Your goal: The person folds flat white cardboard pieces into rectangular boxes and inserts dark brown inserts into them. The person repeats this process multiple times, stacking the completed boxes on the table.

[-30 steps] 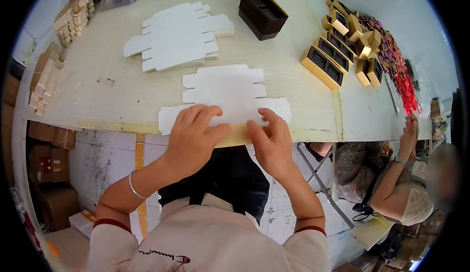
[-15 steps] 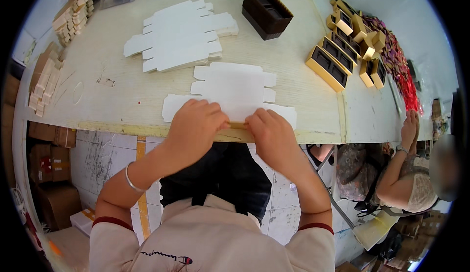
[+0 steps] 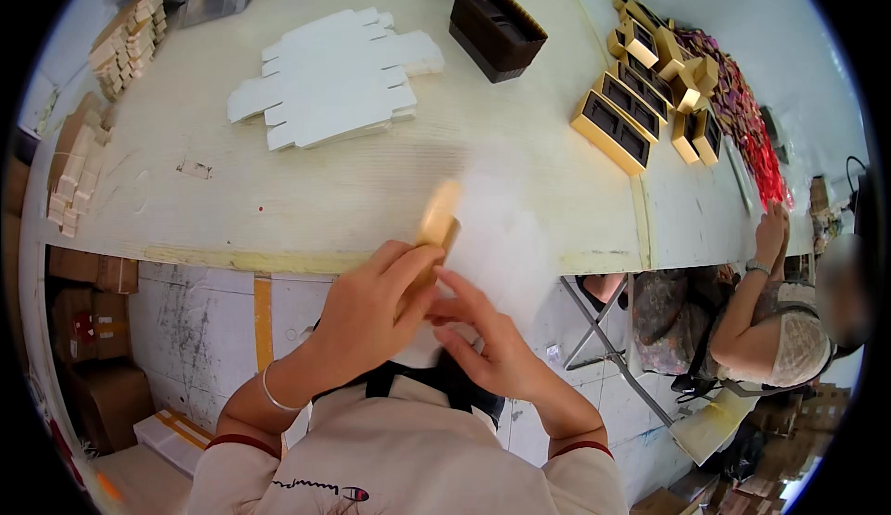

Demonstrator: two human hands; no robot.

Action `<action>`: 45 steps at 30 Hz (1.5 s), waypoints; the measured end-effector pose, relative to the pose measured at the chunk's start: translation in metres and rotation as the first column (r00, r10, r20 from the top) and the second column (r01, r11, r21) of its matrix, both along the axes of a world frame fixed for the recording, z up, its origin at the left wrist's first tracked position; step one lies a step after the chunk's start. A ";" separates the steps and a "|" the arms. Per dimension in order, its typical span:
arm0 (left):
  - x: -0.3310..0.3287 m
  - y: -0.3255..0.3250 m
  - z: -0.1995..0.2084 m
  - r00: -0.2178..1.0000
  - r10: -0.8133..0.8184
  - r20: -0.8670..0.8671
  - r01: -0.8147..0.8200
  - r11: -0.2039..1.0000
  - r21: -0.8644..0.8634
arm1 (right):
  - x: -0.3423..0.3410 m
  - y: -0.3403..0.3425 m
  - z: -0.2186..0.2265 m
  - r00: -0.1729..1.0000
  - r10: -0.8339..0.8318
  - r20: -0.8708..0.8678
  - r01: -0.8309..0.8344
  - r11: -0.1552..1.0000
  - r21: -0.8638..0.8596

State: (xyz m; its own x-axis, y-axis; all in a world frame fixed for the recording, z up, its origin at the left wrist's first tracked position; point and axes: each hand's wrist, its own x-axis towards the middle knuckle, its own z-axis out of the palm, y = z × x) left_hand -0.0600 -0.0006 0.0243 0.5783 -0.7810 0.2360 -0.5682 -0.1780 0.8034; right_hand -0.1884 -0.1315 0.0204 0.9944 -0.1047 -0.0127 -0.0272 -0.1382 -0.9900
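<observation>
A cardboard box blank [image 3: 510, 237], white on one face and gold on the other, stands tilted and partly folded at the table's front edge. Its white part is smeared by motion; a gold flap [image 3: 440, 213] sticks up above my left hand. My left hand [image 3: 367, 306] is closed around the gold folded side. My right hand [image 3: 492, 343] is beside the blank's near end, thumb and fingers apart, fingertips close to the card; whether they touch it is hard to see. Behind lies a stack of flat white box blanks [image 3: 329, 79].
Dark brown plastic trays [image 3: 497, 32] stand nested at the back. Gold boxes with black inserts [image 3: 613, 130] lie to the right, near a red and purple heap [image 3: 742, 107]. Folded card bundles [image 3: 79, 167] line the left edge. A co-worker [image 3: 780, 320] sits at right.
The blank lay flat under both hands at the table edge; now it is lifted, turned and partly folded. My hands have drawn together and nearer to me, the right one loosening its pinch.
</observation>
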 end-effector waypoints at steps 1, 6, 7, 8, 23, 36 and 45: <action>0.003 -0.004 -0.001 0.999 -0.008 0.051 0.007 1.000 0.028 | -0.002 -0.004 -0.002 0.995 -0.011 0.103 0.023 0.993 -0.118; 0.049 -0.021 0.009 0.950 -0.070 0.305 0.034 0.992 0.122 | -0.004 -0.054 -0.003 0.900 0.086 0.427 0.285 0.627 -0.725; 0.061 -0.026 0.014 0.933 -0.067 0.353 0.020 0.991 0.136 | -0.005 -0.059 0.000 0.914 0.138 0.381 0.253 0.541 -0.802; 0.074 -0.035 0.013 0.932 -0.148 0.332 0.089 0.979 0.184 | -0.004 -0.060 -0.005 0.906 0.167 0.389 0.265 0.493 -0.828; 0.107 -0.061 -0.004 0.913 -0.353 0.202 0.329 0.933 0.145 | 0.039 -0.042 -0.022 0.853 0.215 0.475 0.377 0.376 -0.846; 0.101 -0.053 0.003 0.854 -0.436 0.284 0.389 0.897 0.209 | 0.076 -0.054 0.004 0.987 0.120 0.108 0.013 0.607 -0.795; 0.081 -0.031 0.030 0.848 -0.469 0.248 0.319 0.824 0.468 | 0.074 -0.077 0.003 0.928 0.139 0.346 0.249 0.458 -0.853</action>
State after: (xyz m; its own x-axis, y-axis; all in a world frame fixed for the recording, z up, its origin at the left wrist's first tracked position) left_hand 0.0207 -0.0318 0.0540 0.1414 -0.9897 -0.0216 -0.8791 -0.1356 0.4569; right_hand -0.1140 -0.2090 0.0231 0.9002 0.0796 0.4282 0.2150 -0.9362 -0.2780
